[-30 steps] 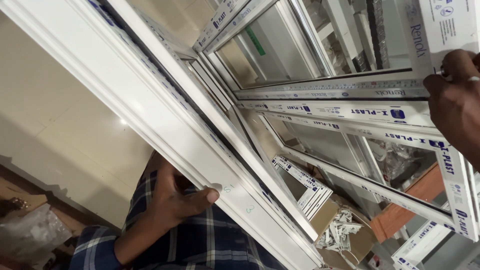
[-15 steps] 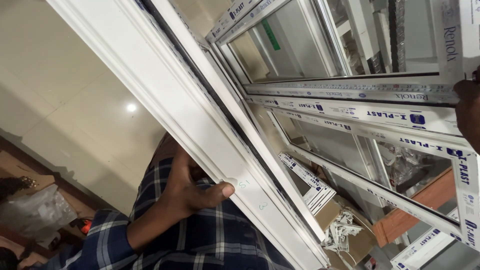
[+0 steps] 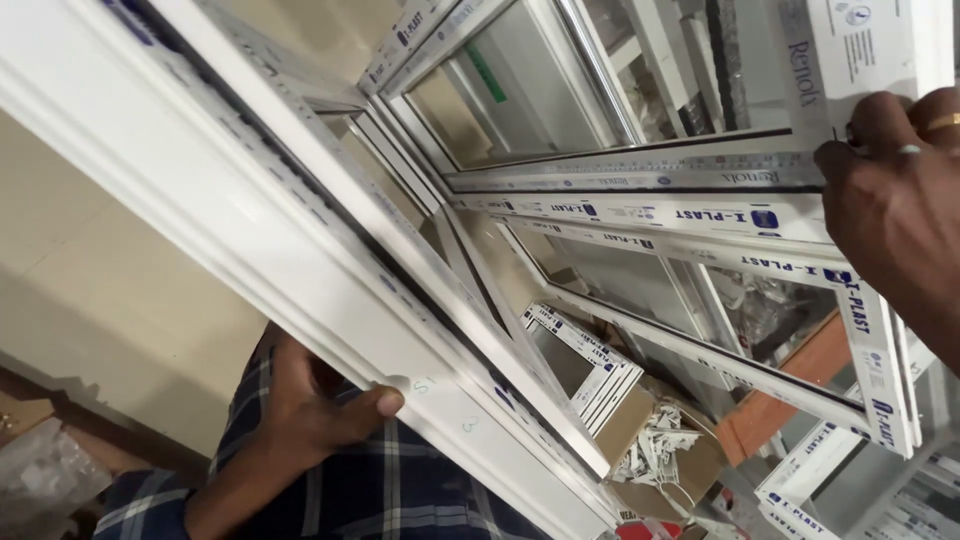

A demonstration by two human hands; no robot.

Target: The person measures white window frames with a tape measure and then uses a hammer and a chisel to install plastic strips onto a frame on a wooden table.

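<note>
Nearest to us, at seven o'clock, our left hand (image 3: 318, 405) curls around the underside of a long white window frame profile (image 3: 250, 240), fingers hidden behind it and the thumb pressed flat on its front face, so the hand is clamped on that bar. The checked blue sleeve (image 3: 400, 490) runs down from it to six o'clock. The profile slants from eleven o'clock down to five o'clock, a dark sealing strip running along its inner channel.

At three o'clock our right hand (image 3: 895, 210), a gold ring (image 3: 942, 123) on one finger, rests with its fingertips on the corner of a second white frame (image 3: 640, 215) wrapped in printed protective film. We cannot tell whether the fingers close around that corner or only press on it.

Beyond, between four and five o'clock, we see a cardboard box (image 3: 665, 455) of small white fittings, with short offcuts of profile (image 3: 590, 360) stacked just beside it and an orange board (image 3: 790, 390) near them. More glazed frames (image 3: 520, 90) lean at twelve o'clock. The pale beige tiled floor (image 3: 90, 270) spreads out at nine o'clock, with a crumpled clear plastic bag (image 3: 45, 475) at eight o'clock.
</note>
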